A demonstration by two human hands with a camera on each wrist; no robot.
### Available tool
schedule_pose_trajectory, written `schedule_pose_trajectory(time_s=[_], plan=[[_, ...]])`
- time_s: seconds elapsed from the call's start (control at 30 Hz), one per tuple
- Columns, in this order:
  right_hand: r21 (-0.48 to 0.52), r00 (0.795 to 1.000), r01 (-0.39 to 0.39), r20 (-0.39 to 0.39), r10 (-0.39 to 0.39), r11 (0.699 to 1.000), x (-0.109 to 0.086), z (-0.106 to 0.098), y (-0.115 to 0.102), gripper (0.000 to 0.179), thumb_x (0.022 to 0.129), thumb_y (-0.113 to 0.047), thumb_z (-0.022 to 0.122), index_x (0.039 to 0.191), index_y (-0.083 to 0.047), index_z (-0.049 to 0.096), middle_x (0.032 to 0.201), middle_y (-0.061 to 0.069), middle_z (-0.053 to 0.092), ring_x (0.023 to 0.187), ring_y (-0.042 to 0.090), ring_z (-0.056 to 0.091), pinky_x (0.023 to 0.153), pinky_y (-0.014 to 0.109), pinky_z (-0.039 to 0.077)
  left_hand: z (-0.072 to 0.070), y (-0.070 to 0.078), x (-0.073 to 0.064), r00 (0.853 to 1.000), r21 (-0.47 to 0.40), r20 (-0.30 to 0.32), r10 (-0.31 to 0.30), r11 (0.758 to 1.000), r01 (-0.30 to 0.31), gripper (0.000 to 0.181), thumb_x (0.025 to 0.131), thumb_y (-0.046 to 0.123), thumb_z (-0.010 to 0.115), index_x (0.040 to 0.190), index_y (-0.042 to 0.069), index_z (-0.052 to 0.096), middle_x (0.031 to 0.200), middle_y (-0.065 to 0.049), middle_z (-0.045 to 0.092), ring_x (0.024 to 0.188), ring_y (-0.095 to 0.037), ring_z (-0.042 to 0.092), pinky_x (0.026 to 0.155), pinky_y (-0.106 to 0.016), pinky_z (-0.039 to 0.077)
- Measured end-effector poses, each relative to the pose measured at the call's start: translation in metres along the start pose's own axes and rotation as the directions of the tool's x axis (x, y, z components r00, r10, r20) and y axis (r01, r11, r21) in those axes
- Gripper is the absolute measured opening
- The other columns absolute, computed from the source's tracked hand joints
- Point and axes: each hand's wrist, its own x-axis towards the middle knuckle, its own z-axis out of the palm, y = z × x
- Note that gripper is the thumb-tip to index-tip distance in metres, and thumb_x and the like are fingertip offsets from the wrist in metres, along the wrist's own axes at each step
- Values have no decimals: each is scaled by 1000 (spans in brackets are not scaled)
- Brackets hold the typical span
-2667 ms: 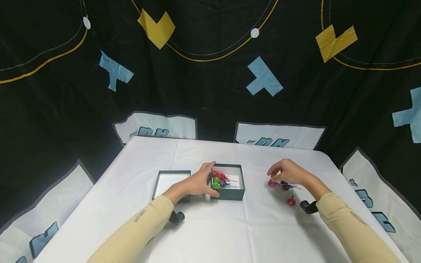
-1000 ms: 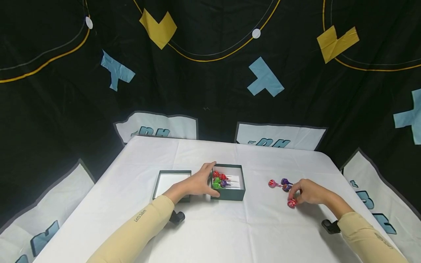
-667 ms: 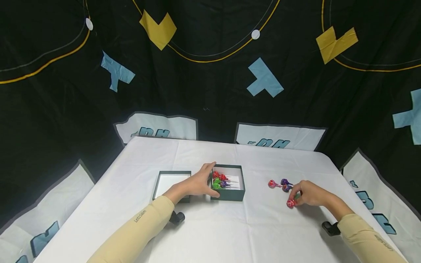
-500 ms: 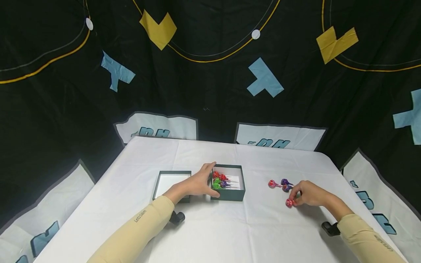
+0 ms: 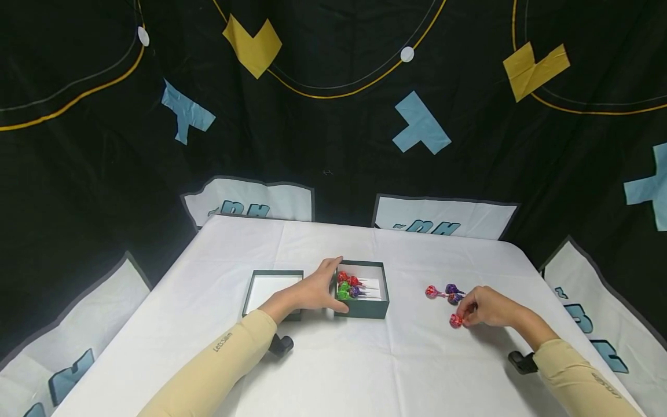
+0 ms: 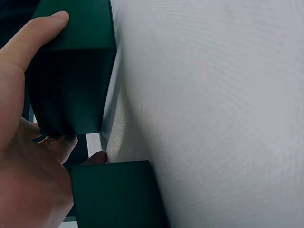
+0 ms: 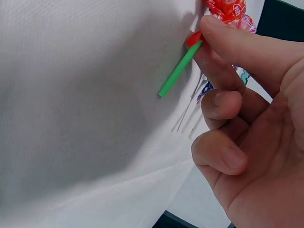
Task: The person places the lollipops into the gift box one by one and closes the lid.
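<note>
My left hand [image 5: 315, 288] spans the left end of a dark green box [image 5: 362, 310], thumb on the near wall and fingers at the far one. Inside lie red lollipops [image 5: 343, 277], a green lollipop [image 5: 342, 291] and a purple lollipop [image 5: 355, 291], sticks pointing right. At the right, my right hand [image 5: 487, 307] pinches a red-wrapped lollipop [image 5: 455, 321] between thumb and index finger, close over the table. Its green stick [image 7: 180, 69] shows in the right wrist view. Just beyond lie a pinkish-red lollipop [image 5: 431, 291] and two purple lollipops [image 5: 452, 288].
A shallow green-rimmed lid [image 5: 268, 286] with a white inside lies left of the box, partly behind my left forearm. A white cloth covers the table [image 5: 333, 370]. A black curtain [image 5: 333, 145] hangs behind its far edge.
My right hand has left the far lollipops, come nearer and taken the closest red lollipop, then shifted it slightly left. My left hand has stayed on the box.
</note>
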Motion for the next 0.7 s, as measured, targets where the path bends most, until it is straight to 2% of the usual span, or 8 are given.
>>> schedule_pose_trajectory(time_s=[0.23,0.43,0.7], plan=[[25,1000,8,-13,-8,1000,3,-1,-7,8,82,-5,80,87,-11,77,76,-2,66,70,7,51,60,21,44,-1,1,-1,1000,-2,0,2,1000,-2,124,71,46,88,163,16,9,164,-9,20,144,-27,38,116,-51,36],[130,999,51,-19,-49,990,9,-3,-15,6,84,-5,78,90,-6,76,77,3,69,68,7,53,60,21,46,-2,3,-1,1000,-6,4,5,1000,-5,125,71,47,88,163,15,9,164,-10,20,145,-28,38,117,-51,36],[224,998,53,-55,-42,973,19,-5,-27,14,86,-8,77,99,-2,77,83,7,70,71,9,56,62,22,48,-2,4,-2,1000,-12,-3,3,1000,-3,126,70,48,88,163,14,10,163,-12,21,145,-30,38,117,-51,36]])
